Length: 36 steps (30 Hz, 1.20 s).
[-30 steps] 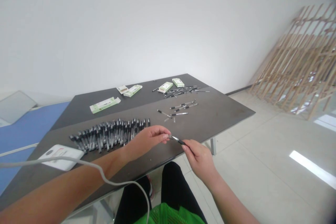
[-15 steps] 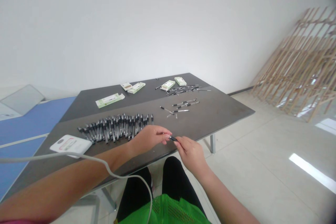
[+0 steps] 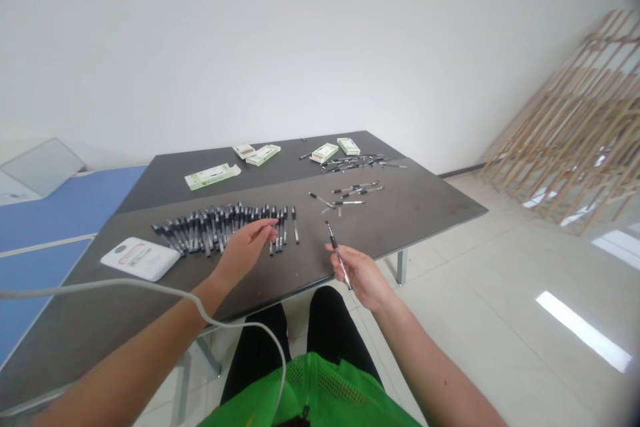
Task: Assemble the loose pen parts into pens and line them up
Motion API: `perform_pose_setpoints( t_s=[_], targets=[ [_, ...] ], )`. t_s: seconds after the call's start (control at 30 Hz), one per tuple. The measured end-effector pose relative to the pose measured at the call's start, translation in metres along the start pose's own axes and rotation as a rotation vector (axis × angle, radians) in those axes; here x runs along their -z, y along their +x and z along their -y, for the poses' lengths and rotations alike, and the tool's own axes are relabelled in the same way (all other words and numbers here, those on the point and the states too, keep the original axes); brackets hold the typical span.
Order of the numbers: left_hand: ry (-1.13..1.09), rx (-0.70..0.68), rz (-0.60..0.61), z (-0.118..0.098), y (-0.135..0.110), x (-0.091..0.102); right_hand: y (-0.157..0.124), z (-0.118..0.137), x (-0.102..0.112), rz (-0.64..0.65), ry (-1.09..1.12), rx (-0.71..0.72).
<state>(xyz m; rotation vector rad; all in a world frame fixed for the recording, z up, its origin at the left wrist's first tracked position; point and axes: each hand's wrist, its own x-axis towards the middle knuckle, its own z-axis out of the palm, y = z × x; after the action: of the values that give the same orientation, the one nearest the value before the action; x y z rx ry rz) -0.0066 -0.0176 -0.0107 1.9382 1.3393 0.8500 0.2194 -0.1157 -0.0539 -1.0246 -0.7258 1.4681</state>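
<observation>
Black pen (image 3: 337,255), pinched in right hand (image 3: 361,275), left hand (image 3: 244,252) open over pens (image 3: 193,230)

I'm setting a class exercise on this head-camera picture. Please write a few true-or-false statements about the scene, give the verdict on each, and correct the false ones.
1. The right hand holds a pen. True.
2. The left hand grips a stapler. False: it is open, with its fingers over a row of black pens.
3. Green-and-white cartons lie towards the far end of the dark table. True.
4. The white device lies on the floor. False: the white device lies on the dark table, left of the row of black pens.
</observation>
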Motion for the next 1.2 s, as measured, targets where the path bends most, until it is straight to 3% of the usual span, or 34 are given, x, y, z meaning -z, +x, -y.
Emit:
perform_pose_setpoints(
  t_s=[0.07, 0.23, 0.4, 0.57, 0.83, 1.07, 1.2],
  targets=[
    [0.042, 0.024, -0.1, 0.019, -0.016, 0.008, 0.011, -0.004, 0.004, -0.055, -0.151, 0.015],
    [0.235, 0.056, -0.404, 0.063, -0.071, 0.03, 0.053, -0.013, 0.001, -0.245, -0.96, 0.097],
    [0.478, 0.035, -0.538, 0.096, -0.118, 0.033, 0.089, -0.017, -0.023, -0.337, -1.254, 0.166],
    [0.572, -0.017, -0.524, 0.11, -0.13, 0.019, 0.102, -0.025, -0.036, -0.29, -1.391, 0.206],
    [0.624, -0.102, -0.458, 0.113, -0.135, 0.015, 0.097, -0.041, -0.012, -0.374, -1.207, 0.355],
    [0.638, -0.067, -0.383, 0.114, -0.136, 0.017, 0.093, -0.038, -0.021, -0.272, -1.388, 0.378],
    [0.675, -0.079, -0.4, 0.114, -0.136, 0.018, 0.093, -0.041, -0.027, -0.242, -1.505, 0.402]
  ],
)
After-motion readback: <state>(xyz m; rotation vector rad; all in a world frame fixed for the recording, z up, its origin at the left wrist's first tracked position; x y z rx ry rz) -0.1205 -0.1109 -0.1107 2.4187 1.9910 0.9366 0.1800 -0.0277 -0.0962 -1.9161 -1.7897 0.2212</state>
